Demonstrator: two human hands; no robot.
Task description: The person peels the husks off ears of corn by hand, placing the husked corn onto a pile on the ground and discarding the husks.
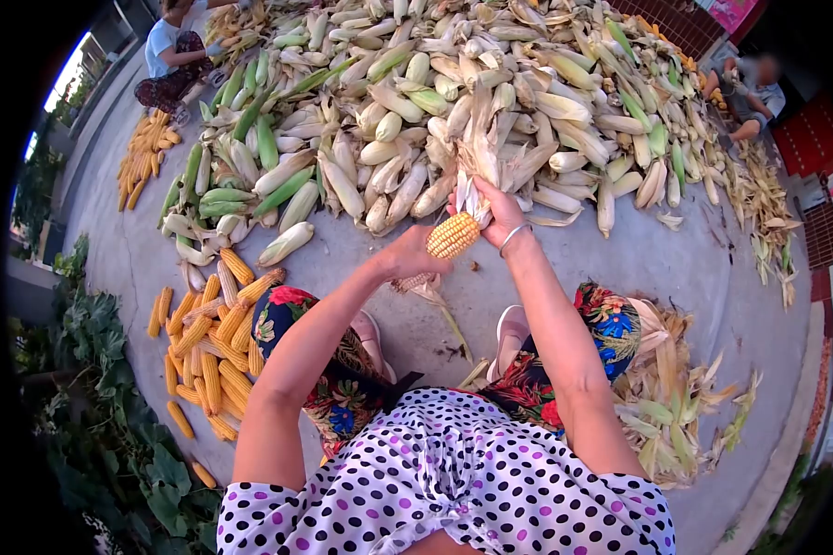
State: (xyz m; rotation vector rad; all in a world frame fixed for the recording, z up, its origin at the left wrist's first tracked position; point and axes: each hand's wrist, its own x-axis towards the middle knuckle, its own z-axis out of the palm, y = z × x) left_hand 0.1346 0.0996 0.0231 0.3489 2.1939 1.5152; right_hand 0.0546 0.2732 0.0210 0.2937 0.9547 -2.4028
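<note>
A yellow ear of corn [453, 237] hangs between my hands, its kernels bare and its dry husk [478, 162] peeled back upward. My right hand [500, 215], with a bracelet at the wrist, is closed around the husk at the base of the ear. Against the ear's left side, my left hand [413, 255] curls around it, with some fingers hidden behind. Below the left hand, a loose piece of husk [430, 291] lies on the ground between my shoes.
A large heap of unhusked corn [389, 120] rises ahead. Bare yellow cobs [208, 338] are piled by my left knee, and stripped husks [671, 407] by my right. One person [171, 60] sits at far left beside more cobs [146, 153]; another person [754, 97] is at far right.
</note>
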